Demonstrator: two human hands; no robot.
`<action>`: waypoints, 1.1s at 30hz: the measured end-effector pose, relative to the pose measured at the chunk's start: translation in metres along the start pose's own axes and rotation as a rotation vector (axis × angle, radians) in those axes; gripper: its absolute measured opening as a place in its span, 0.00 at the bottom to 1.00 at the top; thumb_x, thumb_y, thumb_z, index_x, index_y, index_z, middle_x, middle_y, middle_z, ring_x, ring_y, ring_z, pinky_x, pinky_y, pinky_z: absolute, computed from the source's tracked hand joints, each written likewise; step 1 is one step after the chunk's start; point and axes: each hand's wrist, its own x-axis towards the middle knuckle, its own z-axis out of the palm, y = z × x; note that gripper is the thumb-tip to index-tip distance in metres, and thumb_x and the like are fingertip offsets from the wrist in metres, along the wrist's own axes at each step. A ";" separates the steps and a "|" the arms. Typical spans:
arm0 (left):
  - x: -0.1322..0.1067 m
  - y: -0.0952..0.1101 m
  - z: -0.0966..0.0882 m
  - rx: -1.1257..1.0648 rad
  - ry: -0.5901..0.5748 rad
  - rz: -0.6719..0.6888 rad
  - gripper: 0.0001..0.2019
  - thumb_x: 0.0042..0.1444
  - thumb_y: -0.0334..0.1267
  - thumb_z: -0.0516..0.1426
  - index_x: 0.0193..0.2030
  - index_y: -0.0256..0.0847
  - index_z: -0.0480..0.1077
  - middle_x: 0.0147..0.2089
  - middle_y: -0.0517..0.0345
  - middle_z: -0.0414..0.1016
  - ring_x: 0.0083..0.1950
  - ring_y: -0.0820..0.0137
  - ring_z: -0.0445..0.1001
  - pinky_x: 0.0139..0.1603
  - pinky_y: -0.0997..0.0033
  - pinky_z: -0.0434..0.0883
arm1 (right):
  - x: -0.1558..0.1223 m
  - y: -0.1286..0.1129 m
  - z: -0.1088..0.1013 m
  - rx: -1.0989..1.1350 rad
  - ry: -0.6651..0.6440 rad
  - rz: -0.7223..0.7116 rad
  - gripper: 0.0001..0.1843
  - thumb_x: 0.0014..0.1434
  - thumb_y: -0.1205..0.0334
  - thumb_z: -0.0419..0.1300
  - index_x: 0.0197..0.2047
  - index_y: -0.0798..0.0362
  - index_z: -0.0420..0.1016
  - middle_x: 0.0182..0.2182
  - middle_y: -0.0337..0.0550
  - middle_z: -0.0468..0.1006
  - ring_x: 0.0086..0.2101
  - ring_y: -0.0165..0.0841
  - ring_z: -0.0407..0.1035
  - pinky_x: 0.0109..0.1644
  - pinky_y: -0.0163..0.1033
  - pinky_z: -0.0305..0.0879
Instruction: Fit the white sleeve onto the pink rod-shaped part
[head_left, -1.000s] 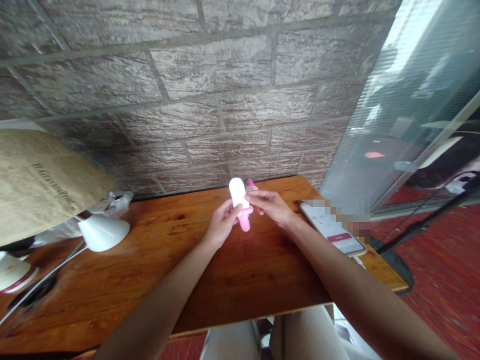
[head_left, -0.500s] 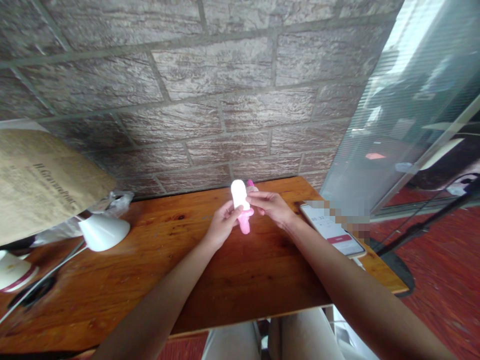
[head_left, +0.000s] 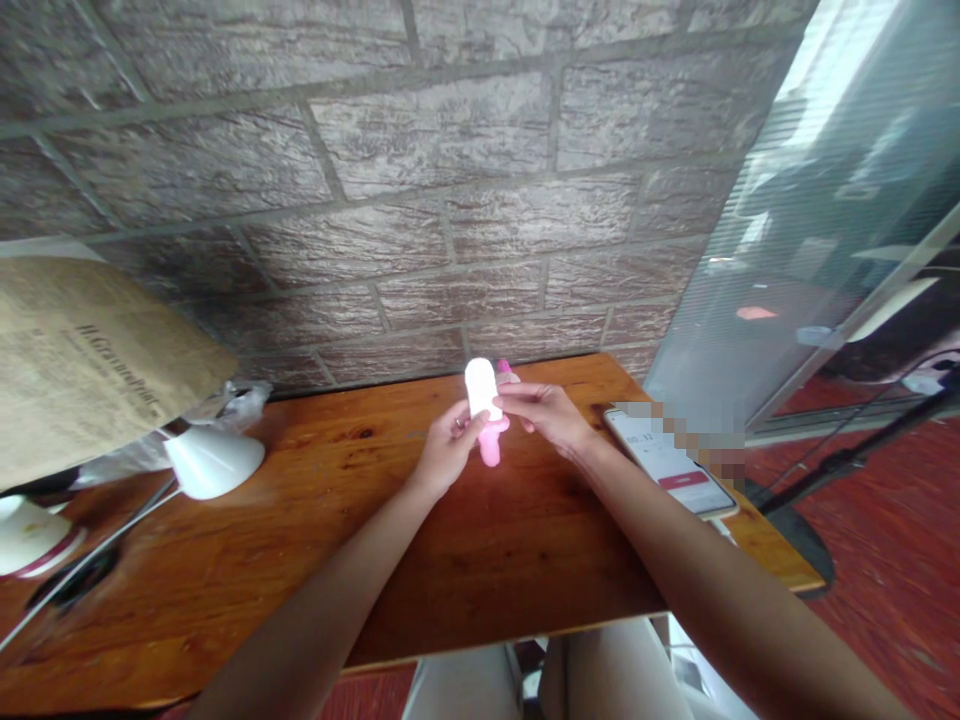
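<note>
Both my hands meet over the far middle of a wooden table (head_left: 247, 560). Between them stands a small pink and white object (head_left: 484, 395), white and rounded on top, pink below. My left hand (head_left: 448, 452) grips it from the left with fingers curled round its lower part. My right hand (head_left: 546, 412) pinches it from the right near the top. The object is held upright a little above the tabletop. I cannot make out what it is.
A smartphone (head_left: 675, 463) with a lit screen lies at the table's right end. A white desk lamp (head_left: 212, 462) leans over the left side, beside a brown paper bag (head_left: 82, 360) and crumpled plastic (head_left: 229, 400). A brick wall (head_left: 420, 200) backs the table; a glass panel (head_left: 810, 230) stands right.
Both hands and the object have stayed nearly where they were; only the view has shifted slightly.
</note>
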 end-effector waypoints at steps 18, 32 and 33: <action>-0.001 -0.001 0.003 0.035 -0.028 0.015 0.18 0.54 0.46 0.63 0.47 0.38 0.74 0.46 0.50 0.80 0.47 0.58 0.79 0.49 0.61 0.74 | -0.002 -0.005 0.002 0.011 0.025 -0.014 0.18 0.40 0.50 0.73 0.32 0.54 0.84 0.22 0.36 0.70 0.21 0.22 0.53 0.24 0.34 0.50; -0.004 0.006 0.008 0.062 -0.050 0.088 0.14 0.54 0.45 0.63 0.43 0.39 0.75 0.42 0.54 0.81 0.42 0.61 0.80 0.46 0.65 0.74 | -0.003 -0.009 0.003 0.001 0.033 -0.080 0.18 0.42 0.49 0.72 0.33 0.54 0.83 0.22 0.36 0.70 0.21 0.23 0.51 0.23 0.34 0.47; -0.004 0.007 0.008 0.055 -0.055 0.086 0.14 0.54 0.45 0.63 0.44 0.39 0.75 0.43 0.54 0.81 0.42 0.61 0.80 0.47 0.65 0.74 | -0.003 -0.010 0.003 0.006 0.023 -0.080 0.18 0.42 0.49 0.72 0.32 0.54 0.83 0.22 0.36 0.71 0.21 0.22 0.51 0.23 0.34 0.47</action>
